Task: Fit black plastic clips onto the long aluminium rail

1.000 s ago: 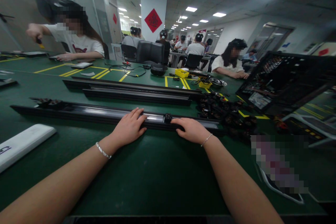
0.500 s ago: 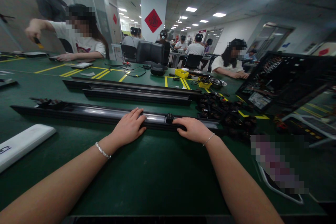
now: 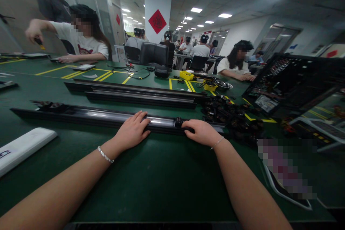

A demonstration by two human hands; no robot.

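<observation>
A long black rail (image 3: pixel 102 115) with a shiny metallic channel lies across the green table in front of me. My left hand (image 3: pixel 132 129) rests over its middle, fingers laid across the channel and thumb on the near side, holding the rail. A small black block-like part (image 3: pixel 178 122) sits in the channel to the right. My right hand (image 3: pixel 201 132) has its curled fingertips at this part's right side, with the thumb by the rail's near edge; the exact grip is partly hidden. More small dark parts (image 3: pixel 51 105) sit at the rail's left end.
Two more black rails (image 3: pixel 140 99) lie behind. A heap of black parts (image 3: pixel 234 118) is at right, near an open black case (image 3: pixel 291 82). A white bar-shaped object (image 3: pixel 25 147) lies at left. Co-workers sit across the table (image 3: pixel 151 179).
My right hand and the small black part have shifted slightly to the right along the channel. My left hand and the rail have stayed in place.
</observation>
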